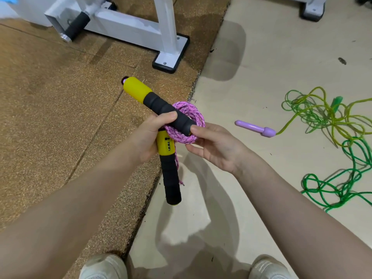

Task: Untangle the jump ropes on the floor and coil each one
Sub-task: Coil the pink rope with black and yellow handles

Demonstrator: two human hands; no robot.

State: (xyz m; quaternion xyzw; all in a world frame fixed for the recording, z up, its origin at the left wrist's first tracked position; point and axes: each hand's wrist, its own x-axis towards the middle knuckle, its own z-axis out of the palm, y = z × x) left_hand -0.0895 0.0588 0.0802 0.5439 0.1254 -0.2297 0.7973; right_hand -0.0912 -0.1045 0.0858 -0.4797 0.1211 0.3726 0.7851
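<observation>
A pink braided jump rope (186, 121) is wound into a small coil between my hands. My left hand (150, 137) grips both of its yellow-and-black handles: one handle (155, 101) points up and left, the other handle (169, 168) hangs down. My right hand (213, 146) holds the coil from the right, thumb on the end of the upper handle. On the pale floor to the right lie a yellow-green rope (322, 115) with a purple handle (255, 128) and a darker green rope (346, 182), loosely tangled together.
A white metal equipment frame (141, 31) with a black foam grip stands on the brown cork mat (50, 97) at upper left. A second frame foot (312, 11) is at top right. My two pale shoes (104, 266) show at the bottom edge.
</observation>
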